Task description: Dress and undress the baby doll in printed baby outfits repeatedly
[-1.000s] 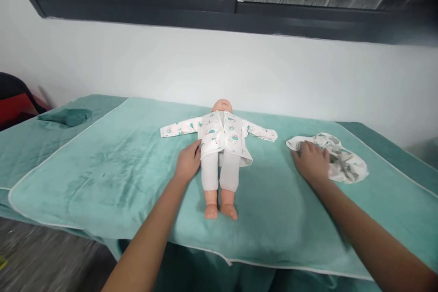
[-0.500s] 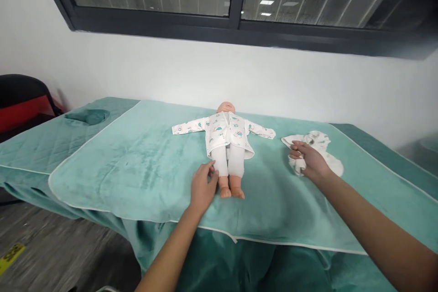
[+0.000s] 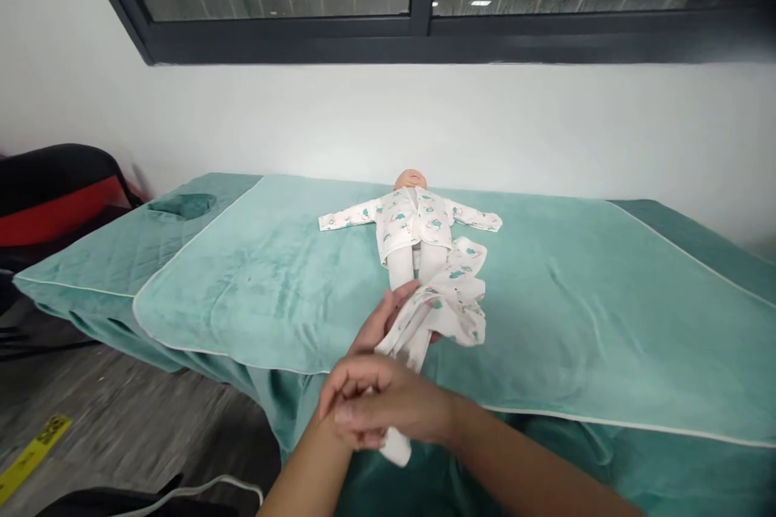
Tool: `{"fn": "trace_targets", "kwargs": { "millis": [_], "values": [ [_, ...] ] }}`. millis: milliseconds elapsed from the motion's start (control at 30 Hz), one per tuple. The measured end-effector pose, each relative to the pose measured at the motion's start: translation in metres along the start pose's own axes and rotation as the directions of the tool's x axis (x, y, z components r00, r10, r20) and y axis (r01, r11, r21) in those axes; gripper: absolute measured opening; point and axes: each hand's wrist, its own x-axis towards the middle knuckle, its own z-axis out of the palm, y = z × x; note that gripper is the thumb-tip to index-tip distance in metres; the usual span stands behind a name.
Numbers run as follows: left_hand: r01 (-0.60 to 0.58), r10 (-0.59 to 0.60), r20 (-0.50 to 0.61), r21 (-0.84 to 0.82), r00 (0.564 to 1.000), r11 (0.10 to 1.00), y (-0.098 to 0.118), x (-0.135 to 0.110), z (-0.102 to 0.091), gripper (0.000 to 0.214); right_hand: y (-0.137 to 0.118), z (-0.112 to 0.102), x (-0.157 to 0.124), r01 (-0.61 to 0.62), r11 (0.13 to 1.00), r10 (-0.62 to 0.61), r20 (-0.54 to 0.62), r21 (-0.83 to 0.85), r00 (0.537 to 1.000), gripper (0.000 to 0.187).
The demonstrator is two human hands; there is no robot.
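On the bed lies a baby doll (image 3: 412,178) on its back, in a white jacket (image 3: 400,218) with a green and pink print and white leggings. White printed baby trousers (image 3: 452,299) hang over the doll's lower legs and down past the bed's front edge. My left hand (image 3: 385,315) is curled behind the trousers near the doll's feet, its fingertips mostly covered by fabric. Across my left wrist sits my right hand (image 3: 388,404), fingers bent and closed, with white fabric showing at them. One trouser end dangles below it. The doll's feet are largely hidden.
A green velvet sheet with pale piping (image 3: 242,291) covers the bed, which has a face hole (image 3: 185,206) at its left end. A black and red chair (image 3: 66,198) stands at left. Behind are a white wall and a dark-framed window (image 3: 418,36). A white cable (image 3: 206,485) shows below.
My right hand has carried the trousers from the bed's right side to the doll's legs and my left wrist. The fabric is now unfolded. My left hand stays near the doll's feet.
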Motion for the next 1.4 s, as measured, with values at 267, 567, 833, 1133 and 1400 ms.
{"fn": "trace_targets", "kwargs": {
  "millis": [267, 567, 833, 1133, 1400],
  "values": [
    [0.305, -0.162, 0.312, -0.492, 0.936, 0.815, 0.024, 0.028, 0.021, 0.078, 0.040, 0.011, -0.052, -0.202, 0.963, 0.213, 0.043, -0.176, 0.976, 0.037],
    [0.169, -0.024, 0.247, -0.585, 0.969, 0.793, 0.060, 0.011, 0.037, 0.054, -0.008, -0.054, -0.125, -0.038, 0.880, -0.367, -0.730, -0.473, 0.576, 0.035],
    [-0.063, 0.079, 0.096, -0.156, 0.992, 0.986, 0.061, 0.000, 0.049, 0.047, -0.049, -0.038, -0.088, 0.139, 0.889, -0.427, -0.680, -0.436, 0.596, 0.035],
    [-0.282, 0.301, 0.009, 0.379, 0.954, 0.881, 0.080, -0.001, 0.024, 0.031, -0.072, -0.038, -0.093, 0.082, 0.801, -0.508, -0.601, -0.593, 0.617, 0.014],
    [-0.031, -0.008, -0.106, -0.362, 0.994, 0.932, 0.092, 0.006, 0.036, 0.026, -0.104, -0.042, -0.102, 0.109, 0.765, -0.587, -0.616, -0.635, 0.525, 0.016]
  ]
}}
